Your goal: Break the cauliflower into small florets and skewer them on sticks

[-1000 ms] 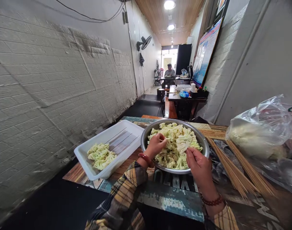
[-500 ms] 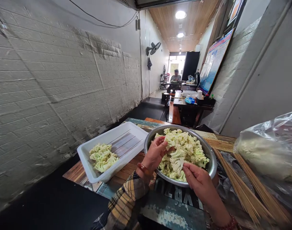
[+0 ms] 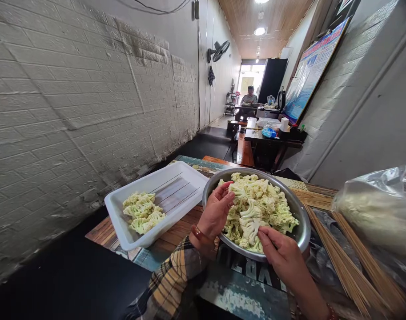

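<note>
A round metal bowl [image 3: 303, 224] heaped with pale green cauliflower florets [image 3: 261, 206] sits on the table in front of me. My left hand [image 3: 216, 212] reaches over the bowl's left rim, fingers curled around a floret at the pile's edge. My right hand [image 3: 281, 255] is at the near rim, thumb and fingers pinched on a floret at the front of the heap. Left of the bowl lies a white rectangular tray [image 3: 176, 178] with a small pile of florets [image 3: 142, 212] and several thin skewers [image 3: 176, 193] in it.
A bundle of bamboo skewers [image 3: 349, 262] lies right of the bowl, beside a clear plastic bag [image 3: 379, 209] holding something pale. A white brick wall runs along the left. Further back are a bench [image 3: 244, 153], a dark table [image 3: 272, 138] and a seated person [image 3: 249, 98].
The view has shifted slightly. My left hand has opened a little around the florets at the bowl's left side; my right hand stays pinched at the near rim.
</note>
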Available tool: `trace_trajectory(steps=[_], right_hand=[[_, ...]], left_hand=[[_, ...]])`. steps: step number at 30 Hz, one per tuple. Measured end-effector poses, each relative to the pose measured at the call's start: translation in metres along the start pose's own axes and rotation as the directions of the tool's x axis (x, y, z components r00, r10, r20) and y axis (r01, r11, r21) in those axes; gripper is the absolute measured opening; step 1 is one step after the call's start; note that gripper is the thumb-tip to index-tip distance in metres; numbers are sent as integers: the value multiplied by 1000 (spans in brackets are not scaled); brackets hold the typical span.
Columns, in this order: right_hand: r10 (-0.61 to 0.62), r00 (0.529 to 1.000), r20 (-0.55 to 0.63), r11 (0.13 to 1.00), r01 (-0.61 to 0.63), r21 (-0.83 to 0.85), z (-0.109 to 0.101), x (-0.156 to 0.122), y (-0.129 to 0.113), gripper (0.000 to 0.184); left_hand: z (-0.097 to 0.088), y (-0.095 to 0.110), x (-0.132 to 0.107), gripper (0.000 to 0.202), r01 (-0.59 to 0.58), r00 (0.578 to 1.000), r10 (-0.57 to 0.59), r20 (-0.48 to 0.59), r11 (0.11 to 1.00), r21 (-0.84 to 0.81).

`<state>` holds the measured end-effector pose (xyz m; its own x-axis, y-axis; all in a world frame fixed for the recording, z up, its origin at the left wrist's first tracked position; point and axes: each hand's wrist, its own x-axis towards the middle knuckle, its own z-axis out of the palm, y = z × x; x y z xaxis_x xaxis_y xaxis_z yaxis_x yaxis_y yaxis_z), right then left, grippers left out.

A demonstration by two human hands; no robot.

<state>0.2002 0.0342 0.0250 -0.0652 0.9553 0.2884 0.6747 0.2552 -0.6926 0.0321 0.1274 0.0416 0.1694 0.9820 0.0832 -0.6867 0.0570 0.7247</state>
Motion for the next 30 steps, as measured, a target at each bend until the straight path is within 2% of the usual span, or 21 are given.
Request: trace_trajectory(steps=[7, 15, 30], right_hand=[[-4, 1000, 1, 1000, 4, -20, 3, 0, 5, 42], [3, 1000, -6, 1000, -3, -29, 3, -1, 5, 44], [-57, 991, -120, 989, 39, -143, 14, -3, 10, 43]], left_hand=[[1, 1, -2, 40, -49, 998, 47, 39, 997, 56], [1, 0, -3, 39, -108, 994, 106, 30, 989, 104], [6, -1, -6, 37, -70, 998, 69, 12, 975, 213]])
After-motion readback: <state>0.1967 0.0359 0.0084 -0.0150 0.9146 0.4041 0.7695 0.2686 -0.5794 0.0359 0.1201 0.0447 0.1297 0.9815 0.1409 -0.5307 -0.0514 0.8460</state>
